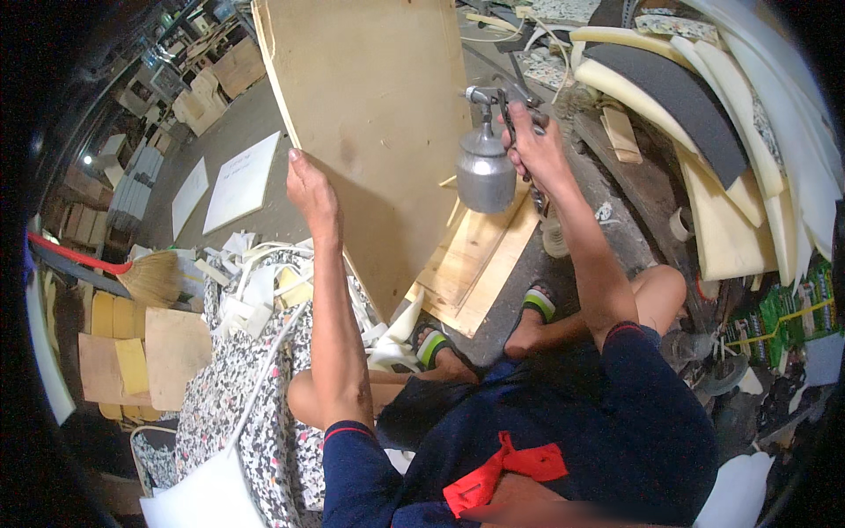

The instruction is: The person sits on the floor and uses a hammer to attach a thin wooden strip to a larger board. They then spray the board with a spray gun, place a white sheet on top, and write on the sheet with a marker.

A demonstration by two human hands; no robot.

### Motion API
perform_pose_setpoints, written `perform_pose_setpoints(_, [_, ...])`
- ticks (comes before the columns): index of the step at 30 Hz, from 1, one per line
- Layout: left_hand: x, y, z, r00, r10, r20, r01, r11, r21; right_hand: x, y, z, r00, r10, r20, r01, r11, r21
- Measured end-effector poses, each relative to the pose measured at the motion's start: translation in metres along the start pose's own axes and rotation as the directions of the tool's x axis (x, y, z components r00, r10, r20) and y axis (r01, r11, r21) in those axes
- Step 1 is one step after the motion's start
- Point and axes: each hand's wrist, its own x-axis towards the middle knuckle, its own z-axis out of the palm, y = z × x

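My left hand [314, 195] is closed on the left edge of a large tan plywood board [378, 97], which stands tilted in front of me. In my right hand [539, 150] is a spray gun [487, 167] with a round silver metal cup, my fingers wrapped around its handle. Its nozzle points left, close to the board's right side, and I cannot make out any spray. Behind the board's lower right edge lies a lighter wooden panel [480, 264] on the floor, partly hidden by the cup and the board.
To my left are speckled foam [233, 383], white foam scraps [255, 295] and a broom [151, 277] with a red handle. Two white sheets [242, 180] lie on the floor farther off. Curved foam pieces [669, 101] are stacked at the right, near a tape roll [680, 223].
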Motion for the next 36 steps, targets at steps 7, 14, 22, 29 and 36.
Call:
perform_pose_setpoints(7, [-0.001,0.000,-0.007,0.998,-0.048,0.047,0.046,0.998,0.049,0.063,0.033,-0.001,0.980,-0.001,-0.198,-0.034,0.984,-0.173])
perform_pose_setpoints(14, [-0.003,0.004,-0.006,1.000,-0.006,0.015,0.004,0.993,0.115,0.049,0.018,-0.007,0.999,-0.015,-0.043,0.012,0.997,-0.074])
perform_pose_setpoints(22, [-0.005,0.016,-0.001,1.000,0.022,0.003,-0.022,0.996,0.089,0.026,-0.040,0.016,0.999,-0.043,-0.005,0.042,0.996,-0.081])
perform_pose_setpoints(29, [-0.010,0.024,-0.002,0.999,0.035,0.028,-0.038,0.991,0.124,0.000,-0.081,0.014,0.964,-0.164,0.210,0.157,0.986,0.052])
perform_pose_setpoints(36, [-0.012,0.017,-0.002,0.998,0.062,0.034,-0.064,0.996,0.057,0.020,-0.080,0.011,0.998,-0.049,0.043,0.051,0.998,-0.039])
